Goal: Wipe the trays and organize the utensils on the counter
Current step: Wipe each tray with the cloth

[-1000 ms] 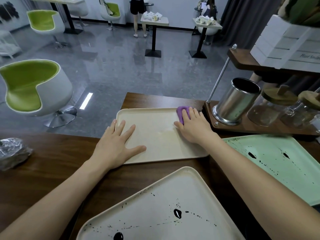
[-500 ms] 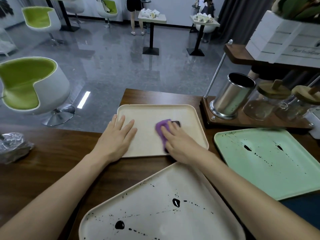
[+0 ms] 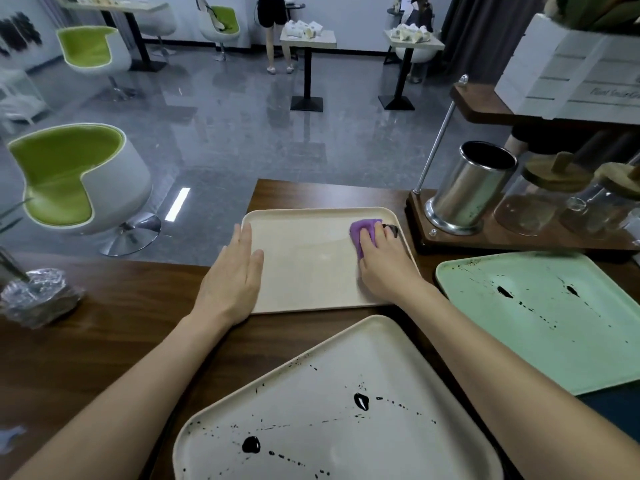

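A cream tray (image 3: 311, 271) lies on the dark wooden counter (image 3: 104, 341) in front of me. My left hand (image 3: 233, 275) rests flat on its left edge, fingers together. My right hand (image 3: 384, 265) presses a purple cloth (image 3: 363, 232) onto the tray's far right corner, beside a small dark smear. A second cream tray (image 3: 329, 420), spattered with black stains, sits nearest to me. To the right lies a mint green tray (image 3: 554, 323) with black splashes.
A steel utensil cup (image 3: 467, 188) and lidded glass jars (image 3: 540, 199) stand on a wooden rack (image 3: 502, 237) at the right. Crumpled foil (image 3: 38, 296) lies at the counter's left. Green chairs, small tables and a standing person are on the floor beyond.
My right hand has slid the purple cloth from the middle of the tray back up to its far right corner. My left hand stays on the tray's left edge.
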Demonstrator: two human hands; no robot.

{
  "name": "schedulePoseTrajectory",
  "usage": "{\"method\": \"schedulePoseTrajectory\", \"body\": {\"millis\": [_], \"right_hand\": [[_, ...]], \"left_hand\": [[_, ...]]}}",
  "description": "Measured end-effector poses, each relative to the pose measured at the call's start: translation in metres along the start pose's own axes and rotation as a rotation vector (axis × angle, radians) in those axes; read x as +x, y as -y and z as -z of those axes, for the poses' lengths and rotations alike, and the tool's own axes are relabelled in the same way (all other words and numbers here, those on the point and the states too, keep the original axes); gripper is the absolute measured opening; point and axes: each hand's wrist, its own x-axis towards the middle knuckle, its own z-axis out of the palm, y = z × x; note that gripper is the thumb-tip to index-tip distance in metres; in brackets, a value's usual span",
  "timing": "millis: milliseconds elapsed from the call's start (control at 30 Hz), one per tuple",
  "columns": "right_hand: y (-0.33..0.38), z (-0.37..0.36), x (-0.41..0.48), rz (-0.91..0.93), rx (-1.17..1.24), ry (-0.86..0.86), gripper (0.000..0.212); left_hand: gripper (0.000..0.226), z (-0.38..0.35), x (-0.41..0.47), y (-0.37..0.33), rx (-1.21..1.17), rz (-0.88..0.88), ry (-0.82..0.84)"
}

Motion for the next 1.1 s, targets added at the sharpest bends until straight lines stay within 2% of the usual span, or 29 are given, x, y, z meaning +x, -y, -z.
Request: {"method": "schedulePoseTrajectory", "body": {"millis": [67,233,300,367,500,667,800,900,1000,1100], "right_hand": [[0.032,-0.004,0.007,0.048,0.065,0.007,0.060],[0.130,-0.015,0.010,0.350,0.164,0.022,0.064],[0.148,-0.018,0.003,0.466,0.175,0.023,0.064],[0.144,-0.018,0.003,0.480,0.204,0.035,0.060],[0.135,-0.018,0.005,0.492,0.200,0.060,0.054],[0.126,-0.008,0.011,0.441,0.197,0.026,0.053],[0.071,0.002,0.034,0.200,0.203,-0.031,0.048],[0.034,-0.002,0.038,0.025,0.198,-0.069,0.045],[0.036,-0.004,0.037,-0.063,0.191,-0.129,0.043],[0.070,0.000,0.041,-0.001,0.206,-0.072,0.047]], "left_hand": [[0.059,0.000,-0.001,-0.003,-0.021,0.030,0.003],[0.063,0.006,-0.008,-0.005,-0.070,0.027,-0.096],[0.062,0.008,-0.016,-0.012,-0.028,0.054,-0.179],[0.060,0.009,-0.023,-0.020,0.023,0.052,-0.234],[0.063,0.007,-0.031,-0.006,0.100,-0.006,-0.085],[0.066,0.012,-0.033,0.013,0.277,-0.073,0.082],[0.063,0.014,-0.036,0.012,0.323,-0.059,0.079],[0.070,0.014,-0.037,0.014,0.316,-0.060,0.065],[0.097,0.015,-0.038,0.011,0.275,-0.063,0.088],[0.129,0.018,-0.038,0.009,0.268,-0.048,0.124]]}}
